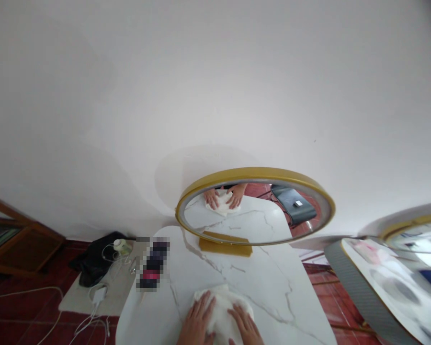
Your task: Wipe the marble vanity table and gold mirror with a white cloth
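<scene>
A white cloth (221, 306) lies bunched on a white marble-patterned table (273, 282) at the near edge of view. My left hand (198, 318) rests on the cloth's left side, its fingers stretched out over the fabric. On the right side my right hand (246, 323) presses the same cloth with spread fingers. Beyond them stands a round mirror (251, 215) with a gold rim and a gold base (224, 244). Both hands and the cloth show again in its glass.
A blurred-out dark object (153, 266) lies at the table's left edge. Left of the table, a low surface (75, 299) bears a black bag (96, 258), a small bottle (121, 247) and white cables. Another table (391, 287) with a mirror stands at right. A wall (215, 96) rises behind.
</scene>
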`<state>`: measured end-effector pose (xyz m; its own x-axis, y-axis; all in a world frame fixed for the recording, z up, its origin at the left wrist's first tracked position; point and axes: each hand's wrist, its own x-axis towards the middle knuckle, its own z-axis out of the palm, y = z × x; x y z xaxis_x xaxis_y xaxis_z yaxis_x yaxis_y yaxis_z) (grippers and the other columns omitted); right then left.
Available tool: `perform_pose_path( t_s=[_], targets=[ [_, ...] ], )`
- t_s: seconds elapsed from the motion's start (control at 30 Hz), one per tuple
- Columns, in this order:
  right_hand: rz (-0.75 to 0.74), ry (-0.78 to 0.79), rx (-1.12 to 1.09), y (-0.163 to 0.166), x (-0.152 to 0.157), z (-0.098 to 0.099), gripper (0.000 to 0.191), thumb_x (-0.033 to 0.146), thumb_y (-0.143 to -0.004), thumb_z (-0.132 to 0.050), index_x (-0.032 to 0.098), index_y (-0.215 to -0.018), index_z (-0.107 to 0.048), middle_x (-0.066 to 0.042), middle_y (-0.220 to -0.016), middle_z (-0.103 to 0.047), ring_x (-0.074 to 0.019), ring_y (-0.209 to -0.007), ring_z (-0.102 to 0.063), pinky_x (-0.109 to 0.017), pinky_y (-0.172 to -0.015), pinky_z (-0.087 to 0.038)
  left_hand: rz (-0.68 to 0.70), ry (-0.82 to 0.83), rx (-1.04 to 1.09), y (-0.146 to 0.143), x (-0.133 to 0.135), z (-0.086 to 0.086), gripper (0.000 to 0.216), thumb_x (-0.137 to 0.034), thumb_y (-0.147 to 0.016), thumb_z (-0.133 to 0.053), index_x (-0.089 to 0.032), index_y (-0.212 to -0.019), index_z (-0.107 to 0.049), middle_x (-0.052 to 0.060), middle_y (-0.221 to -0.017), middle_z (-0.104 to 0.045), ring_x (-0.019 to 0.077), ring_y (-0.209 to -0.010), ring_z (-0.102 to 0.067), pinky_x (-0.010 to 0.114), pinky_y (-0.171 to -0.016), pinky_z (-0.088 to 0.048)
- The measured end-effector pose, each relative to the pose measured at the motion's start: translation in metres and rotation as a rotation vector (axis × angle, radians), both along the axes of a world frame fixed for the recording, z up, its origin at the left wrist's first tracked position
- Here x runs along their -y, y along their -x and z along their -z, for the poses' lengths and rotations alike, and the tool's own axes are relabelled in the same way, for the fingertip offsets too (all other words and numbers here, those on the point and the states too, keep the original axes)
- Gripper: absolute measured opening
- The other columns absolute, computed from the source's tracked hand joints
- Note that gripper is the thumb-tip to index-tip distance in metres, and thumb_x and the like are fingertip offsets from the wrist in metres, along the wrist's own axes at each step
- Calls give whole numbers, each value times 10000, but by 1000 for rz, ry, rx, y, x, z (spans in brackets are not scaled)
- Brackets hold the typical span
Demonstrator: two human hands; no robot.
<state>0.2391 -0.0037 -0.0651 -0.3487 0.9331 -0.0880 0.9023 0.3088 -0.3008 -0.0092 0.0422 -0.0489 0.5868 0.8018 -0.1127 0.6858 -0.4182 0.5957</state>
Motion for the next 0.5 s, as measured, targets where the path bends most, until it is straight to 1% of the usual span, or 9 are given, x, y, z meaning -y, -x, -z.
perform_pose_path(
  t_s=[0.07,0.1,0.13,0.2,0.27,0.33,0.43,0.5],
  targets=[
    [81,-43,45,16,-12,-9,780,638,-703,-568,325,-1376,-330,-82,-1394,-388,-378,-1254,-365,-566,-961,-369,-38,15,-30,-9,-12,-8,796,-386,-779,-553,-300,-1436,-111,13,-1506,-122,285,-1363,-200,437,-1083,-257],
    [113,-68,61,25,-19,-13,823,631,-690,-584,320,-1393,-289,-98,-1431,-321,-405,-1287,-288,-616,-977,-305,-64,23,-55,-14,-20,-12,785,-359,-780,-545,-291,-1438,-122,8,-1510,-110,279,-1369,-180,443,-1089,-242],
    [151,-90,75,32,-26,-16,805,593,-718,-576,322,-1404,-252,-98,-1458,-264,-403,-1312,-230,-633,-995,-251,-87,29,-78,-20,-28,-14,771,-340,-781,-536,-279,-1439,-138,6,-1512,-106,274,-1373,-166,447,-1094,-231],
    [214,-115,93,42,-41,-22,715,523,-792,-521,341,-1411,-213,-82,-1484,-200,-369,-1342,-164,-620,-1026,-186,-114,29,-108,-29,-46,-19,746,-318,-777,-521,-256,-1436,-177,4,-1513,-116,262,-1377,-154,451,-1100,-216],
    [254,-120,99,45,-59,-26,640,492,-840,-464,358,-1410,-205,-69,-1489,-198,-334,-1353,-154,-594,-1043,-168,-130,21,-123,-36,-64,-23,732,-291,-763,-512,-242,-1429,-212,4,-1511,-138,249,-1379,-154,447,-1105,-205],
    [267,-116,98,42,-75,-29,627,498,-846,-456,366,-1408,-210,-64,-1485,-218,-323,-1353,-167,-583,-1045,-173,-149,21,-128,-40,-80,-28,729,-267,-742,-513,-234,-1420,-245,7,-1506,-177,233,-1377,-166,430,-1108,-203],
    [277,-132,90,37,-90,-29,648,491,-828,-489,376,-1405,-217,-50,-1474,-255,-325,-1343,-207,-574,-1040,-193,-170,14,-101,-38,-90,-31,726,-266,-725,-519,-251,-1408,-274,-2,-1492,-233,218,-1370,-192,403,-1106,-218],
    [280,-168,80,37,-88,-25,675,502,-808,-513,380,-1404,-220,-41,-1470,-266,-336,-1333,-232,-575,-1036,-198,-178,-21,-60,-32,-87,-28,718,-265,-731,-514,-281,-1406,-271,-25,-1486,-248,209,-1366,-206,393,-1106,-229]
  ],
)
